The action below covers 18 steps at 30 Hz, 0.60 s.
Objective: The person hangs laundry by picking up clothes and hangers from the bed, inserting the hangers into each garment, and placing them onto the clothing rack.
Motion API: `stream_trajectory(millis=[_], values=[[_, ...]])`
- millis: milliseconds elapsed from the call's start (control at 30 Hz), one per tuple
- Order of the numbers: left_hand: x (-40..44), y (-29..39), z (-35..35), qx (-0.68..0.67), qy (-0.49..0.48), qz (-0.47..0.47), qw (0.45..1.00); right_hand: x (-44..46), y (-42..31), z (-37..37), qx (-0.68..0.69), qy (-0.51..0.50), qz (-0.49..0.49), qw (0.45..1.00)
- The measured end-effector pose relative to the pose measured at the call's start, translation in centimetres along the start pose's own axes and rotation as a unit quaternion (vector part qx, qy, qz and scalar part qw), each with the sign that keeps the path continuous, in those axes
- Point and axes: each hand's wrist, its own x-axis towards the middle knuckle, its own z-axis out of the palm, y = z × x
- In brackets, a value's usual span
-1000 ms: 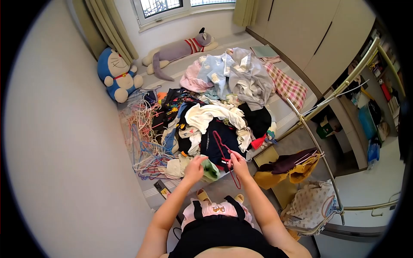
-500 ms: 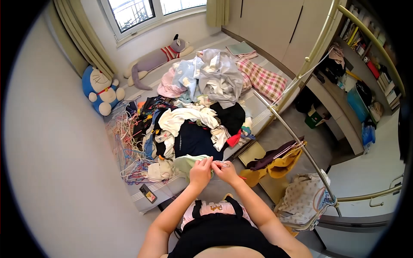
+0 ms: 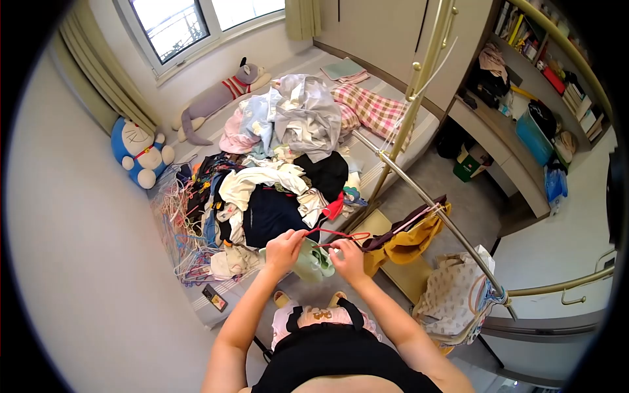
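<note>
In front of my body, a light green garment (image 3: 313, 263) hangs below my hands, with a thin red clothes hanger (image 3: 342, 233) along its top. My left hand (image 3: 285, 253) is closed on the garment's left side, close to one arm of the hanger. At the right edge of the cloth, the fingers of my right hand (image 3: 348, 259) pinch the hanger's lower bar; whether they also grip the fabric is hard to tell. The hanger's hook end points right, above my right hand.
Beyond my hands, a bed (image 3: 386, 141) bears a heap of clothes (image 3: 278, 213), and tangled hangers (image 3: 177, 229) lie on its left. A phone (image 3: 214, 299) rests at the near corner. On the right, a metal rail (image 3: 432, 203) carries a mustard garment (image 3: 419, 242).
The red hanger has come into clear view above the garment. My hands have moved apart, the left one leftwards, and the green cloth now hangs between them. The camera view has shifted.
</note>
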Motion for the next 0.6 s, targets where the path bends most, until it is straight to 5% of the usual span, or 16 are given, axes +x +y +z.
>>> stream_trajectory(millis=[333,467,600], values=[[0.2,-0.8,0.4,-0.044,0.044,-0.052,0.997,-0.5,2.2,3.5,-0.095,-0.053,0.094,0.990],[1.1,-2.1,-0.7,-0.106,0.023,-0.039,0.993,-1.7,6.2,7.2,-0.131,0.035,0.203,0.970],[2.2,-4.2,-1.4,-0.147,0.025,-0.017,0.989,0.0,6.5,7.7,-0.017,-0.073,0.356,0.931]])
